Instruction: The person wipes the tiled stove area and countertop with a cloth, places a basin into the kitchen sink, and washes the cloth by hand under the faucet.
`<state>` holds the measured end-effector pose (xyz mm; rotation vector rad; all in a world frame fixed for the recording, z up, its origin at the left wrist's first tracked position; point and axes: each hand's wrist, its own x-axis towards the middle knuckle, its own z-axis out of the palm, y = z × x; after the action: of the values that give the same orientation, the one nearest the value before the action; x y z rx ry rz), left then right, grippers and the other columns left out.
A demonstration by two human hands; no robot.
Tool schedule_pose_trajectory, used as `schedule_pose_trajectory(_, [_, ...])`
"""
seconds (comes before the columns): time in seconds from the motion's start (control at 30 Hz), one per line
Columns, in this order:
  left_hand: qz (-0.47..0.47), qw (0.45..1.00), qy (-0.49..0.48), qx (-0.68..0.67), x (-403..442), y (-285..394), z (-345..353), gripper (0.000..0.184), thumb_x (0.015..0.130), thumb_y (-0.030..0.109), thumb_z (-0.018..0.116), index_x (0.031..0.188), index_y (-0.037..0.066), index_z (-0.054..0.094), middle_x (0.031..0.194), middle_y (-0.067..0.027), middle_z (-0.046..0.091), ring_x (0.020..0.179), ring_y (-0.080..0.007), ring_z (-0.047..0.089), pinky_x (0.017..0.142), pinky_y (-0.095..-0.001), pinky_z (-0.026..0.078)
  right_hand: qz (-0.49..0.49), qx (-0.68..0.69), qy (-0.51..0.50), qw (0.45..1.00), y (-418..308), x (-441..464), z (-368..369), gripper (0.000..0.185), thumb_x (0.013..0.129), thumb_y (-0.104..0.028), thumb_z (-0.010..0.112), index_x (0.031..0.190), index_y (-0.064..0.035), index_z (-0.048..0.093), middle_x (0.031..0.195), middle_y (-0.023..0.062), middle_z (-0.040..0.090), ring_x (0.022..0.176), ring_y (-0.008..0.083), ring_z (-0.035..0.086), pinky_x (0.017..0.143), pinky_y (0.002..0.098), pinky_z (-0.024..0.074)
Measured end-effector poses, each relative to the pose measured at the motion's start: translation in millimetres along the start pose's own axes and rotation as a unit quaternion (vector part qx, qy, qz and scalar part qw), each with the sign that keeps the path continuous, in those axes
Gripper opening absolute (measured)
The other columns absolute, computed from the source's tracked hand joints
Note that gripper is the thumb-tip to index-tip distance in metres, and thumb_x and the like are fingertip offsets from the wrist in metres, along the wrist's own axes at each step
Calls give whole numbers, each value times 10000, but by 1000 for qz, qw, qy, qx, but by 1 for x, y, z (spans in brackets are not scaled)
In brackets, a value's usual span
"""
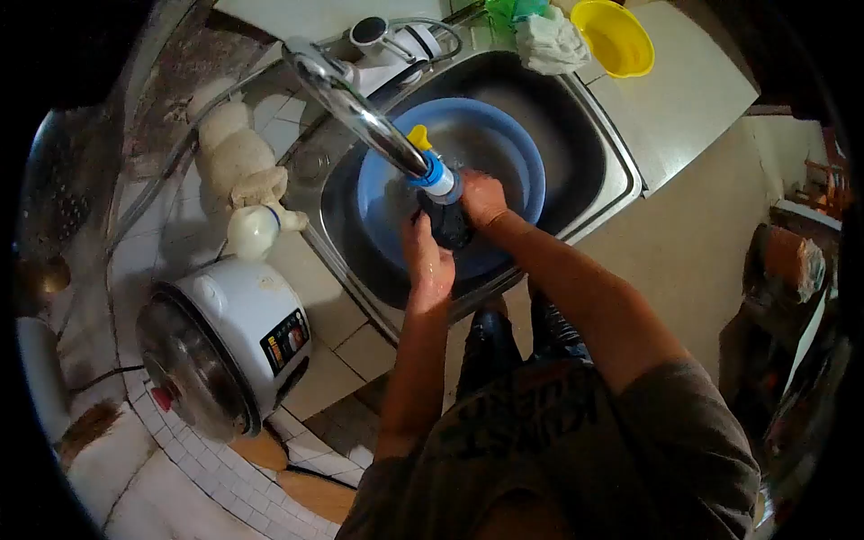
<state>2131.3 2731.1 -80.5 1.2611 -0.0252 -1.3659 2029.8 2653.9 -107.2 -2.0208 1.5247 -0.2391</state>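
Both hands are over a blue basin (pixel 531 148) that sits in a metal sink (pixel 589 189). Between them is a dark, wet-looking thing (pixel 447 225), perhaps cloth, whose kind I cannot make out. My left hand (pixel 430 256) grips its near left side, thumb upward. My right hand (pixel 483 196) is closed at its upper right side, fingers partly hidden. Right above it hangs the blue and white nozzle (pixel 439 177) of a curved chrome faucet (pixel 360 108), with a yellow lever (pixel 419 137) on it. Some water shows in the basin.
Left of the sink stand a white rice cooker (pixel 243 306) with a glass lid and a pale bag-like bundle (pixel 234 148). A white cloth (pixel 551 43) and a yellow bowl (pixel 616 38) sit at the back right. A hose (pixel 171 166) runs along the wall.
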Motion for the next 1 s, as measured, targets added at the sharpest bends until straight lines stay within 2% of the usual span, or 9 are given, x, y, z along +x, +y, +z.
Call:
schedule_pose_trajectory(0.13, [-13,988,115,98,8,18,0,475,821,234,530,1258,192,350,1227,-56,393,1008,-237,413,839,-444,376,-11,-132,73,989,38,10,15,213,814,-243,508,976,-124,577,1058,136,551,993,309,530,769,429,460])
schedule_pose_trajectory(0.3, [-47,982,137,124,28,-5,-41,571,822,286,549,1319,197,282,1283,-76,355,1024,-250,422,818,-438,389,79,129,152,977,54,20,25,313,797,-233,551,1093,-132,550,1185,167,449,1092,339,448,857,473,428])
schedule_pose_trajectory(0.4, [-169,979,106,37,57,-38,-53,627,832,367,559,1342,153,262,1289,-83,368,1063,-250,426,837,-424,394,129,97,44,986,19,0,66,327,778,-317,579,1039,-121,589,1164,168,479,1071,364,467,855,434,433])
schedule_pose_trajectory(0.47, [-103,988,-33,-106,76,-49,-59,630,838,477,520,1313,107,335,1224,-91,446,1061,-225,456,858,-397,398,93,241,-32,966,10,-4,84,338,765,-360,588,957,-82,618,1030,183,548,962,362,529,815,414,443])
schedule_pose_trajectory(0.57, [-110,989,-28,-94,39,2,-35,471,874,459,466,1165,90,499,1089,-69,553,997,-214,521,870,-380,418,-4,352,-90,932,-30,-24,45,372,761,-379,585,860,-22,617,806,201,586,793,367,573,740,415,450])
schedule_pose_trajectory(0.67, [-68,983,-124,-118,35,10,-52,444,898,453,411,1161,105,495,1098,-53,544,1005,-214,521,868,-385,421,-145,366,-92,915,-63,-52,13,333,794,-355,550,814,-29,611,822,191,595,782,374,577,675,423,463])
schedule_pose_trajectory(0.83, [-6,885,-401,-235,63,-44,-84,417,915,422,389,1169,107,489,1109,-42,541,1017,-207,518,875,-374,421,-69,183,-13,981,-64,-33,11,262,791,-319,553,808,-70,633,838,162,621,793,346,599,695,432,477])
schedule_pose_trajectory(0.87, [-71,994,-28,-81,25,-6,-20,409,924,400,374,1189,105,476,1129,-39,537,1038,-200,513,891,-375,418,22,167,-17,986,-50,-14,25,245,783,-311,559,810,-81,638,836,161,627,799,341,606,698,433,479])
schedule_pose_trajectory(1.0, [-125,988,14,-85,7,20,13,477,865,325,534,1271,97,426,1218,-56,498,1120,-204,470,949,-358,373,105,171,-82,976,3,12,25,331,879,-345,445,960,-83,630,931,193,620,869,360,594,760,434,460])
